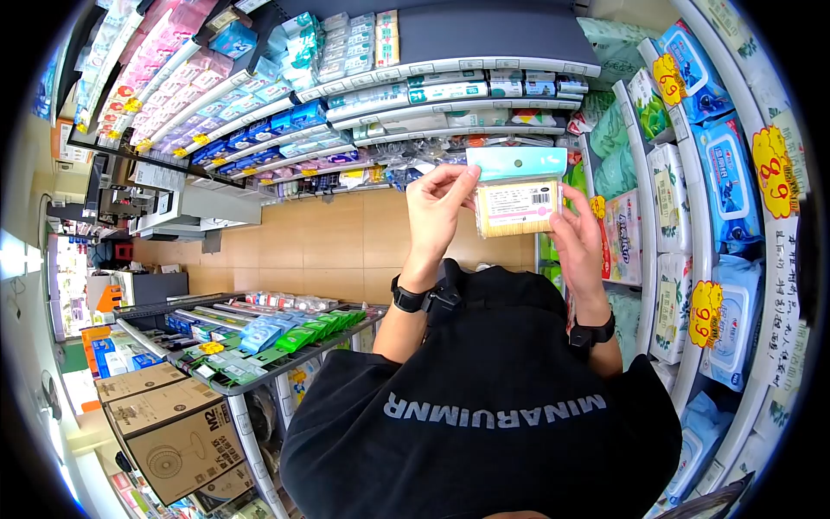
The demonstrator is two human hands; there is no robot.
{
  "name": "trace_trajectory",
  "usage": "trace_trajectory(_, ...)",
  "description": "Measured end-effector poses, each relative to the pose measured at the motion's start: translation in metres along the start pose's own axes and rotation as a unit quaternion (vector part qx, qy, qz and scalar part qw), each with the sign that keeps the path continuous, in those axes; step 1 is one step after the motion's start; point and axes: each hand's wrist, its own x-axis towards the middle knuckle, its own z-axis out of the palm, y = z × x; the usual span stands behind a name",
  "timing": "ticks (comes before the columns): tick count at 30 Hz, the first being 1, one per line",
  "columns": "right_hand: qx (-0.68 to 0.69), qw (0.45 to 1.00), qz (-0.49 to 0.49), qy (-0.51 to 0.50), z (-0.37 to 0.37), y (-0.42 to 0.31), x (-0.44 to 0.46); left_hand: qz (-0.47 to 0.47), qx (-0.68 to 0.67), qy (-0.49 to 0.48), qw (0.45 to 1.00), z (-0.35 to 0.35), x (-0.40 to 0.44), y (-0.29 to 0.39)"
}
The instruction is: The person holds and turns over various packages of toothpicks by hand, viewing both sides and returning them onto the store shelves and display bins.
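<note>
The packet (519,195) is directly between the left hand (437,203) and the right hand (581,229), in contact with both. Its longer dimension runs across, from hand to hand; the teal header card (523,163) forms the edge farthest from the body. Pale sticks show through the clear pouch at the edge nearest the body. A printed label (519,203) with a barcode faces the wearer.

Left hand: pinches the left edge near the header card, thumb in front; the fingers are partly hidden behind. Right hand: grips the lower right corner, thumb on the front face, fingers at the side and partly behind. Neither hand is nearer; the left contact is higher on the packet, the right contact lower.

Surroundings: a stocked shelf (484,105) is beyond both hands. Packs of wipes (724,169) are well to the right of the right hand. Green packets (316,329) lie on a low rack to the left of the left hand and nearer the body.
</note>
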Motion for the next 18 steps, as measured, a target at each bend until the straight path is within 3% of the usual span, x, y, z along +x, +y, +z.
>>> trace_trajectory(18,-0.009,1.000,0.004,0.000,-0.0077,0.0060,-0.0053,-0.067,-0.080,-0.022,0.994,0.0010,-0.0097,0.0094)
